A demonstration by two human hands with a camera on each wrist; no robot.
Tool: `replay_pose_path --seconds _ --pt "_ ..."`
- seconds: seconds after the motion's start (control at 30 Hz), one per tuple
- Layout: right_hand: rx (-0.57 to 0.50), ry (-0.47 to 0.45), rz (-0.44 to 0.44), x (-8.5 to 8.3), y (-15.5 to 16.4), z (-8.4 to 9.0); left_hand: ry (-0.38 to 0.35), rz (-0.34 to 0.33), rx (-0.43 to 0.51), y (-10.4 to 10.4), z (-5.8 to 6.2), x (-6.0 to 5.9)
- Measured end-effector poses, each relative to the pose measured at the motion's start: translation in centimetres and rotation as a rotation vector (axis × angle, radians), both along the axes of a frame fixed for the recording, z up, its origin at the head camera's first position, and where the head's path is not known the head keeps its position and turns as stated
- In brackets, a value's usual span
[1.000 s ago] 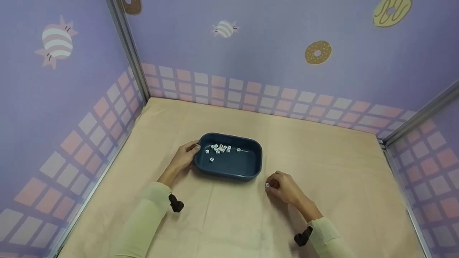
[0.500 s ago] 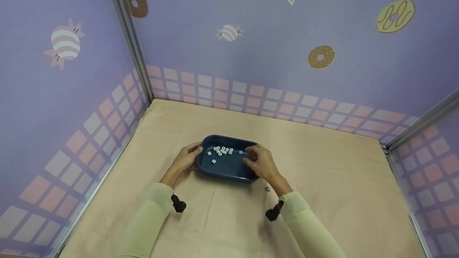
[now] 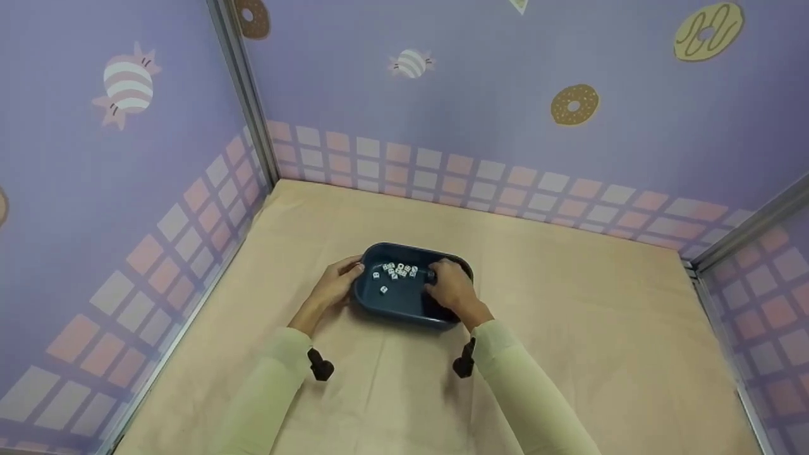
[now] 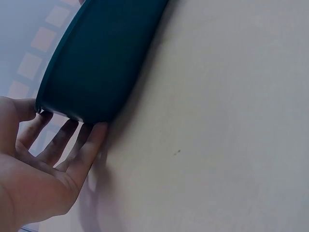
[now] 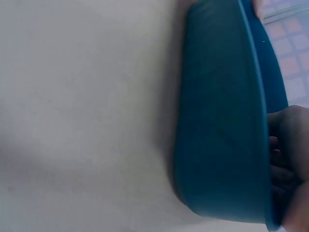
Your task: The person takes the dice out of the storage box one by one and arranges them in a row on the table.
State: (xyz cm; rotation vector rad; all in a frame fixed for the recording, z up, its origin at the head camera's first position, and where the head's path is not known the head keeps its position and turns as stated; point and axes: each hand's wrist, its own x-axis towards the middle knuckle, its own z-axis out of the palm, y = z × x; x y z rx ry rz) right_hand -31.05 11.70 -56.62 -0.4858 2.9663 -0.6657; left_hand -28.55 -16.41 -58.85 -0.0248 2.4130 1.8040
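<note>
A dark blue rectangular tray (image 3: pixel 404 316) rests on the cloth. My left hand (image 3: pixel 333 287) grips its left end, thumb over the rim and fingers against the outer wall, as the left wrist view of the hand (image 4: pixel 43 169) shows. Small white dice (image 3: pixel 398 270) lie clustered toward the tray's back left, with one die (image 3: pixel 383 290) nearer the front. My right hand (image 3: pixel 452 287) reaches inside the right end, fingers curled down to the floor. Those fingers cover the spot where a lone die lay; whether they pinch it is hidden.
A beige cloth (image 3: pixel 581 328) covers the table. Lilac walls (image 3: pixel 480 95) with a checked border stand at the back and both sides. Each wrist carries a black camera mount (image 3: pixel 321 365).
My right hand has left a die on the cloth right of the tray and moved into the tray, its fingers curling there. That outside die is now out of sight. The left hand keeps its grip.
</note>
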Motion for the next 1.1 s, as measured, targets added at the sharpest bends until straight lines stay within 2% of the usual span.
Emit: replay_pose_path --seconds 0.2,0.37,0.43,0.6,0.73,0.83,0.93,1.1 --pt "0.069 0.007 0.024 0.4 -0.3 -0.7 -0.027 -0.002 0.034 0.0 -0.1 0.3" --pt "0.129 0.051 0.124 0.8 -0.3 -1.3 -0.027 -0.005 0.036 0.1 -0.4 0.2" --pt "0.119 0.055 0.177 1.0 -0.3 -1.1 -0.018 -0.003 0.027 0.1 -0.4 0.1" --pt "-0.058 0.101 0.260 1.8 1.2 0.9 -0.020 -0.006 0.032 -0.1 -0.3 -0.1" --pt "-0.198 0.163 0.266 3.1 4.6 2.9 -0.005 -0.023 0.028 -0.2 -0.5 -0.2" --pt "-0.253 0.184 0.253 4.3 7.7 3.3 -0.010 -0.019 0.042 -0.3 -0.5 -0.1" --pt "-0.274 0.179 0.228 5.7 10.7 2.6 -0.028 -0.015 0.051 -0.3 -0.4 0.0" --pt "-0.251 0.119 0.173 7.6 14.2 -0.5 -0.042 -0.005 0.045 -0.1 -0.5 -0.2"
